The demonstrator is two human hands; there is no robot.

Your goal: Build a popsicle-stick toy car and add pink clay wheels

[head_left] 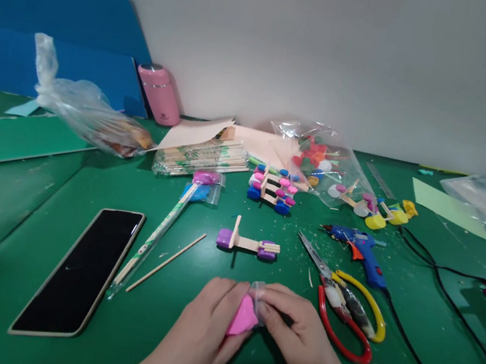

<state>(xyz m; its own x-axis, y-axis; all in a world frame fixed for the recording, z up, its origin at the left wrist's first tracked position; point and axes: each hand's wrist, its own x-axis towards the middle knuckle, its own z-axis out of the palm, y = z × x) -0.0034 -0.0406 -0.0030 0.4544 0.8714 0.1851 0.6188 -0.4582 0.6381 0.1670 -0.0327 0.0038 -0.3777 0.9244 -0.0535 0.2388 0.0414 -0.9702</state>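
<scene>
A lump of pink modelling clay (243,317) sits between a worker's two bare hands, low over a green worktable (177,351). The left hand (208,319) grasps it, fingers curled over the far side and thumb tucked along the near edge, leaving only a narrow gap filled by the lump. The right hand (294,333) is half closed, thumb and forefinger pinching a clear plastic wrapper (259,291) at the clay's upper right end; how much of the lump the film covers cannot be told.

The clay looks light and soft, likely to dent or stretch under a hard squeeze and perhaps a little tacky, so a broad, gentle hold around its sides should suit it. The wrapper appears thin, limp and slippery, best nipped at its loose edge.

Just beyond the fingertips stands a wooden-stick model with purple wheels (247,244), touched by neither hand. Past the right hand lie scissors with red and yellow handles (328,278) and, farther off, a blue hot-glue gun (365,247). To the left hand's left are a bare wooden stick (167,262) and, beyond it, a dark-screened smartphone (81,270).
</scene>
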